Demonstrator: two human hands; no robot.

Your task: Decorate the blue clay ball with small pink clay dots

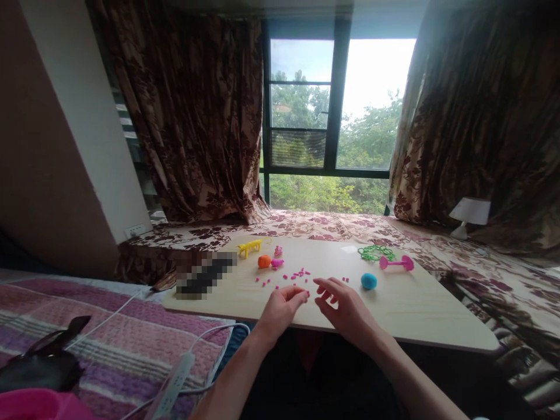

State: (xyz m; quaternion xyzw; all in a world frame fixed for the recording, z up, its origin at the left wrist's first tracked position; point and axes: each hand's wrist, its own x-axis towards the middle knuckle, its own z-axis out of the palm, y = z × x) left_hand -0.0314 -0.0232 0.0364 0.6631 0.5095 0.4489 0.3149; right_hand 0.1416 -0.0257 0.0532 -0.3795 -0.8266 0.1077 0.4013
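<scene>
My left hand (286, 304), over the table's front edge, pinches a small pink piece (308, 293) between thumb and fingertips; its exact kind is too small to tell. Just to the right, my right hand (343, 303) is held with thumb and fingers apart and nothing visible between them. Several small pink pieces (301, 272) lie scattered beyond both hands. Behind them are an orange ball (264, 261), a larger pink lump (277, 263) and a small pink figure (278, 251). A blue ball (368, 281) rests to the right of my right hand.
The pale wooden table (420, 309) also bears a yellow animal-like figure (250, 248), a green tangled string (376, 252), a pink dumbbell-shaped piece (396, 263) and a blurred dark object (207, 276). A power strip (172, 385) with cables lies left, by a black bag (41, 364).
</scene>
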